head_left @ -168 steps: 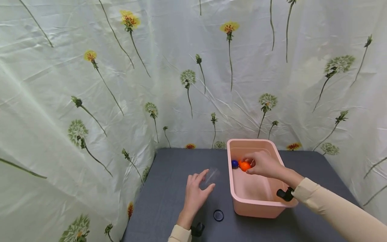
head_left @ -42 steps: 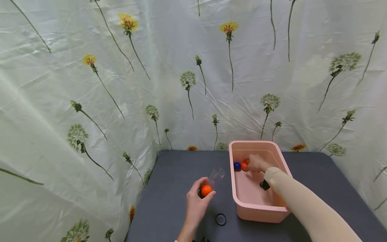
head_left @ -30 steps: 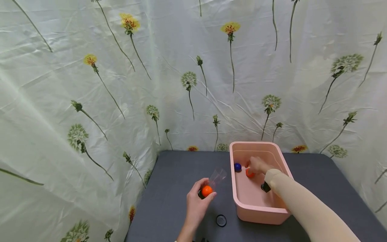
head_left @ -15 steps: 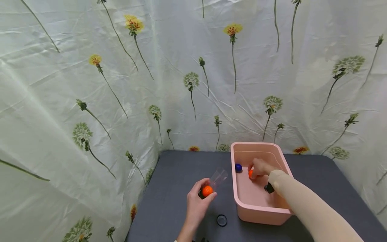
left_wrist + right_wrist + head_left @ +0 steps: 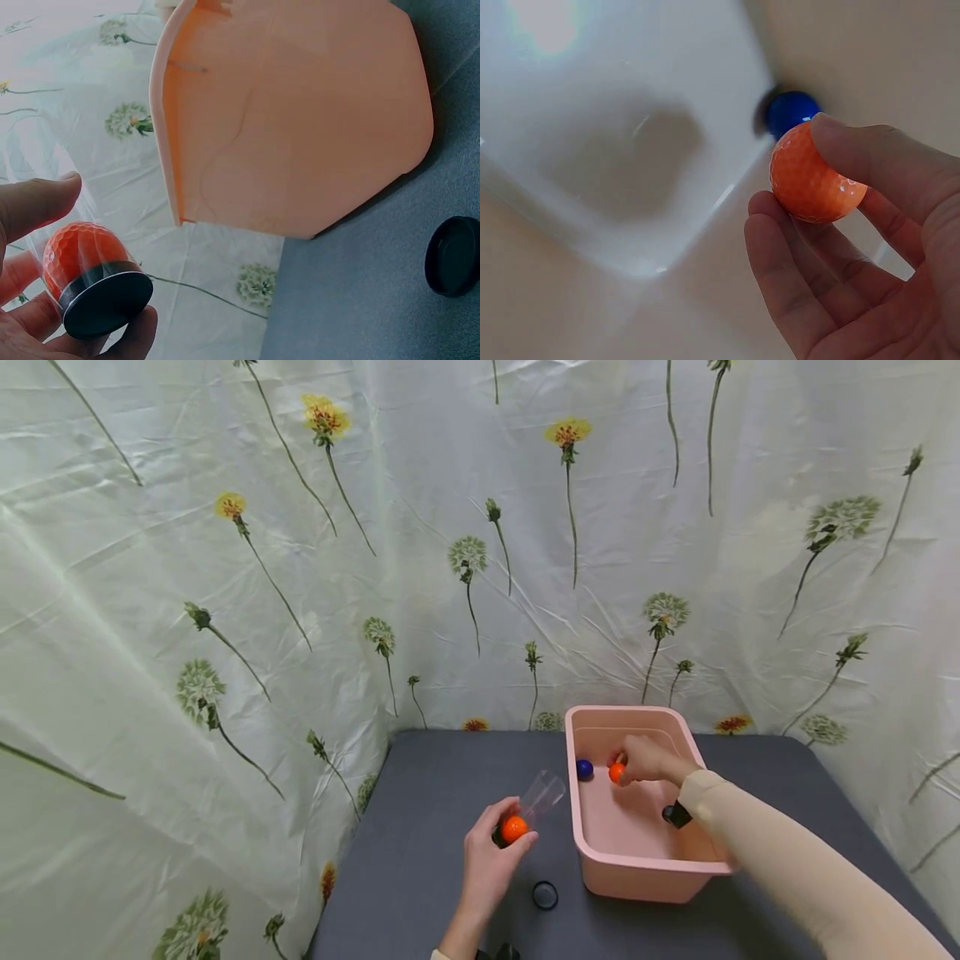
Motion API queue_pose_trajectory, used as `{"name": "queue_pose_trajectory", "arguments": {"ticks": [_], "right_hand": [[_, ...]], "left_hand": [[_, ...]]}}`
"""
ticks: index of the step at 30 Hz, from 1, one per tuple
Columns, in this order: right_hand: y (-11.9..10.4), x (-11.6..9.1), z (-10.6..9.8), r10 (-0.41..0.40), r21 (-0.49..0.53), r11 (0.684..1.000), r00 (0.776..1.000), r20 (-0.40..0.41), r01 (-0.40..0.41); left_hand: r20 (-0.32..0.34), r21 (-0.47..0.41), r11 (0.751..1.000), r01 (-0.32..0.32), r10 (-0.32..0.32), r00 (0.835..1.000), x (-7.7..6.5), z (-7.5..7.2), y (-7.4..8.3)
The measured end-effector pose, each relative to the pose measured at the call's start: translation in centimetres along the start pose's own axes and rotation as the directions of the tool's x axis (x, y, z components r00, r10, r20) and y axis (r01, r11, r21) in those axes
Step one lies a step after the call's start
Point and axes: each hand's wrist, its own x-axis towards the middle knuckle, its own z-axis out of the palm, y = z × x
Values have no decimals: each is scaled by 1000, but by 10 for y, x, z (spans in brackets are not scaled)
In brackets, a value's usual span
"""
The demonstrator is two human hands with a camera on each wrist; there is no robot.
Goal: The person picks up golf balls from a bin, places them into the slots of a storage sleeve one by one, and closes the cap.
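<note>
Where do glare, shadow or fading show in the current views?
Right wrist: a bright glare spot at upper left, plus a soft dark shadow on the floor of the bin; left wrist: pale upper left, where the clear tube nearly melts into the floral backdrop; head: only mild sheen on the backdrop.

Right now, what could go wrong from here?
The right hand only pinches an orange golf ball, which might slip and drop inside the pink bin. The left hand holds the clear tube tilted with its upper end uncapped; tipping it further could let the enclosed golf ball roll out. The loose black cap on the table might get knocked away by a passing hand.
</note>
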Motion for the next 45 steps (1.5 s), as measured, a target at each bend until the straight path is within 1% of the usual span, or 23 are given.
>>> {"name": "queue_pose_trajectory", "arguments": {"ticks": [3, 8, 12, 15, 19, 23, 28, 30, 35, 38, 41, 45], "right_hand": [[-10, -2, -5, 3, 14, 1000, 1000, 2, -3], [-25, -10, -11, 44, 49, 998, 999, -8, -44], [-33, -21, -13, 12, 61, 998, 999, -30, -10], [-41, -29, -14, -23, 61, 998, 998, -58, 26], [-49, -43, -19, -36, 61, 997, 995, -90, 41], [-59, -57, -26, -71, 112, 990, 991, -117, 84], [-71, -72, -28, -96, 198, 972, 983, -156, 126], [-76, -77, -27, -107, 210, 967, 977, -182, 145], [-85, -84, -19, -157, 233, 949, 959, -237, 213], [-88, -90, -12, -152, 278, 935, 957, -249, 221], [-94, -95, -4, -134, 341, 914, 958, -254, 218], [-102, -100, 6, -112, 439, 871, 960, -255, 218]], "left_hand": [[-2, 5, 1000, -13, 13, 1000, 0, -2, 2], [5, -4, 999, -41, 41, 999, -1, -4, 3], [1, -18, 999, -41, 41, 999, -5, -6, 3], [-12, -12, 1000, -20, 20, 1000, -9, -7, 1], [-21, -4, 1000, 7, -7, 1000, -12, -3, 0], [-23, -12, 1000, 9, -10, 1000, -12, 0, 1], [-26, -23, 1000, -4, 4, 1000, -12, 4, 3], [-34, -24, 1000, -14, 13, 999, -12, 6, 2], [-48, -19, 1000, -24, 23, 999, -12, 5, 3], [-42, -20, 999, -33, 32, 999, -13, 5, 3], [-29, -19, 999, -38, 38, 999, -15, 4, 3], [-7, -16, 999, -40, 40, 999, -17, 4, 1]]}}
